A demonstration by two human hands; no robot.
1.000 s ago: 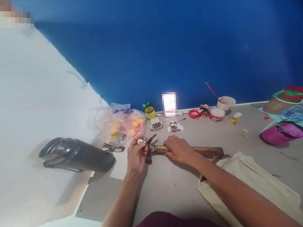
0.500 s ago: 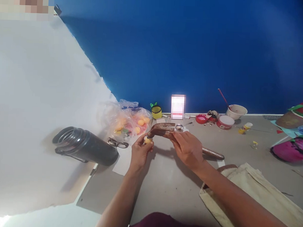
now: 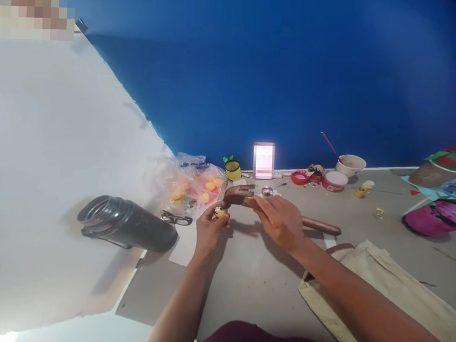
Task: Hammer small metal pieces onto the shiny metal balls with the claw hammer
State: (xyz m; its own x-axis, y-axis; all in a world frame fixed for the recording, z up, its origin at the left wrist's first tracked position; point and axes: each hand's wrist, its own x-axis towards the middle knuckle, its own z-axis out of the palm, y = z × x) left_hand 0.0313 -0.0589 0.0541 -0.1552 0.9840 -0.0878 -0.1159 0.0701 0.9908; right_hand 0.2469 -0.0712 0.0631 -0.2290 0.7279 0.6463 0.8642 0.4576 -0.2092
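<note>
My left hand [image 3: 209, 230] pinches a small round shiny ball [image 3: 220, 211] between thumb and fingers, held just above the grey floor. My right hand [image 3: 279, 220] grips a hammer [image 3: 316, 225] by its wooden handle near the head. The hammer head [image 3: 237, 193] is raised and blurred, right beside the ball. A second shiny ball [image 3: 266, 191] lies on a white scrap behind the hammer.
A black ribbed cylinder [image 3: 127, 225] lies left on a white sheet [image 3: 55, 185]. Glasses [image 3: 177, 219], a plastic bag of coloured balls [image 3: 192, 185], a yellow cup [image 3: 232, 169], paint pots [image 3: 334, 180], a bowl [image 3: 350, 164] and a cream cloth bag [image 3: 388, 291] surround me.
The hammer lay flat on the floor under my right hand; now it is lifted with its head beside the ball. The view has shifted slightly.
</note>
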